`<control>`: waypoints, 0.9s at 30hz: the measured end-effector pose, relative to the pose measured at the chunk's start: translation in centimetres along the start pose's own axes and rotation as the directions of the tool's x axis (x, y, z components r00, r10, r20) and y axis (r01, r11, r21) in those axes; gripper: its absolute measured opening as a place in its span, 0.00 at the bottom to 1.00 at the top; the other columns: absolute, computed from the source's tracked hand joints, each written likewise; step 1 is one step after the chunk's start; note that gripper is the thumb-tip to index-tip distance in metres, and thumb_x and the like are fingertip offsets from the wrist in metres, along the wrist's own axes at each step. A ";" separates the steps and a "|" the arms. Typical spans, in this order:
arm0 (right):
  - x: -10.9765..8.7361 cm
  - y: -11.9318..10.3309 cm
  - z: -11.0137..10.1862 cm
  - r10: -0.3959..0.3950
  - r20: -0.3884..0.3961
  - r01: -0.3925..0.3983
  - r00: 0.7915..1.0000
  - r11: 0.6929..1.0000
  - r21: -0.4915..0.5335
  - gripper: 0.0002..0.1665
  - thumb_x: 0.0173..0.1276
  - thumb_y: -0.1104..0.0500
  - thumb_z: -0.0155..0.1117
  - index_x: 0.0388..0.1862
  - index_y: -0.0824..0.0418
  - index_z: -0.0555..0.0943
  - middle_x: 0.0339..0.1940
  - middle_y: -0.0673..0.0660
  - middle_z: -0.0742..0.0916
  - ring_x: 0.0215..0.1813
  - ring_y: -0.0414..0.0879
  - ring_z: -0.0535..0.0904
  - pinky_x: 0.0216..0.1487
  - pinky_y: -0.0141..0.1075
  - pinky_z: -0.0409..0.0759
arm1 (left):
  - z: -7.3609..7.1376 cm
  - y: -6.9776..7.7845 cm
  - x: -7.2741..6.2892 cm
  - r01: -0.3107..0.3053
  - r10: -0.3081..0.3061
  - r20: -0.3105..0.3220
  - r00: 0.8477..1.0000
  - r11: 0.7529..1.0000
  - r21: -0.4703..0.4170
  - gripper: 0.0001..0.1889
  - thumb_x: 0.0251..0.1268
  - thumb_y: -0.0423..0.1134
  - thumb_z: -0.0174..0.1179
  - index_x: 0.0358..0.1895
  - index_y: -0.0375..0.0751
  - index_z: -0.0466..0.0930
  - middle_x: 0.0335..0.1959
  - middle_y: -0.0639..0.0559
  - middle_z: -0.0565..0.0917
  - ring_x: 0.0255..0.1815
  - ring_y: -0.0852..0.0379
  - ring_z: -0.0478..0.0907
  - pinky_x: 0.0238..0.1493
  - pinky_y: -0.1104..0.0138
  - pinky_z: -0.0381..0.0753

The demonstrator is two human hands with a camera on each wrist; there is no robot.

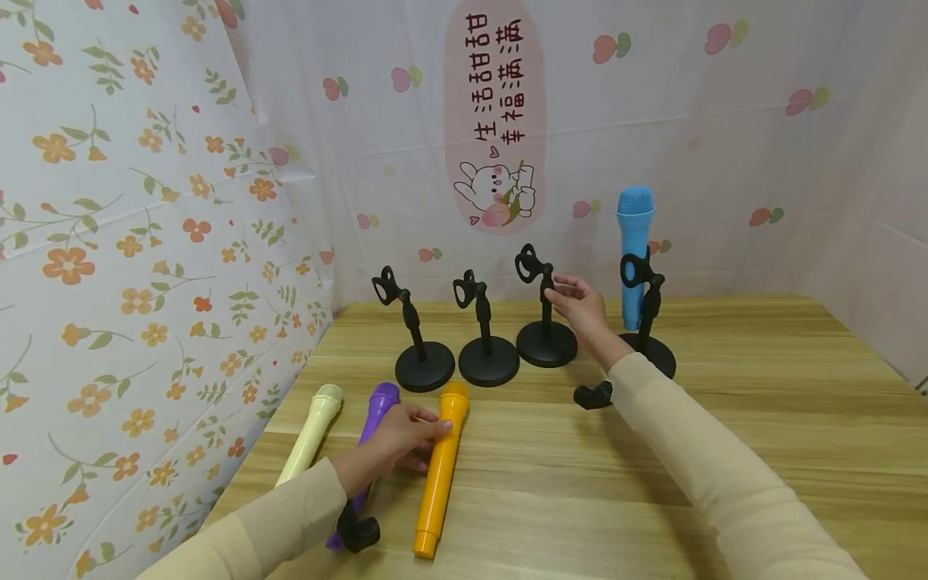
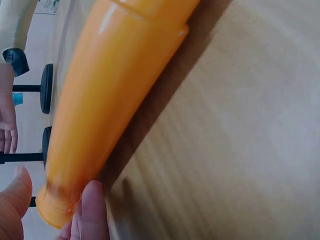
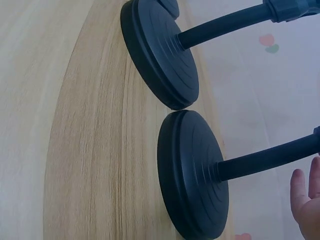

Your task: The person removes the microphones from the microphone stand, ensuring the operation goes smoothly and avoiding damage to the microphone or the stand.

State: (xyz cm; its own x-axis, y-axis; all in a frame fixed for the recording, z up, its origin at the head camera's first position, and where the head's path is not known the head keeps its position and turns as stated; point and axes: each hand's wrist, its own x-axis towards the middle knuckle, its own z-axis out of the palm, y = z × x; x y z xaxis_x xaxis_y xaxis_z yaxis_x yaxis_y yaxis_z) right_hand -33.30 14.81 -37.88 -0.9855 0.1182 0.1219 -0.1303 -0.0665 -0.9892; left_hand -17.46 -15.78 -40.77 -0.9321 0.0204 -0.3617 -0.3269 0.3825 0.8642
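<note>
In the head view my left hand [image 1: 406, 439] reaches across the purple microphone [image 1: 377, 407] to the orange microphone [image 1: 441, 475], which lies lengthwise. The left wrist view shows the thumb above the microphone's neck with a gap, and the fingertips [image 2: 94, 200] close along its table side. My right hand [image 1: 583, 310] is at the post of the third black microphone stand [image 1: 547, 345], thumb and forefinger beside it below the clip. In the right wrist view its fingers [image 3: 298, 192] are loosely extended, near that stand's post [image 3: 270, 157]; the rest of the hand is cut off.
Two more black stands, the leftmost [image 1: 424, 368] and its neighbour [image 1: 489, 362], line up to the left. A blue microphone [image 1: 634, 234] is upright behind the rightmost stand [image 1: 651, 306]. A pale yellow microphone [image 1: 313, 435] lies left of the purple one. Printed cloth [image 1: 391, 185] hangs behind the wooden table [image 1: 783, 387].
</note>
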 end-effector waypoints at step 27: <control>-3.0 -0.3 -3.9 0.013 0.132 0.003 0.991 0.993 -0.115 0.33 0.71 0.51 0.62 0.68 0.65 0.67 0.55 0.58 0.75 0.56 0.50 0.75 0.65 0.49 0.68 | 0.1 5.3 1.9 -0.320 0.322 0.057 0.945 0.946 -0.053 0.24 0.61 0.43 0.68 0.54 0.31 0.76 0.38 0.44 0.82 0.42 0.42 0.82 0.34 0.57 0.85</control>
State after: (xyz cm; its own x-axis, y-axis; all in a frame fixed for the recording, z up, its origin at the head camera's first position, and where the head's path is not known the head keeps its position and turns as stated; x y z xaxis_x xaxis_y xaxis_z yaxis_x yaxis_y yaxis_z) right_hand -29.88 18.37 -38.27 -0.9928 -0.0144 0.1190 -0.1196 0.0479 -0.9917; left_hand -20.95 -13.60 -36.95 -0.9772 0.1954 -0.0831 -0.0197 0.3063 0.9517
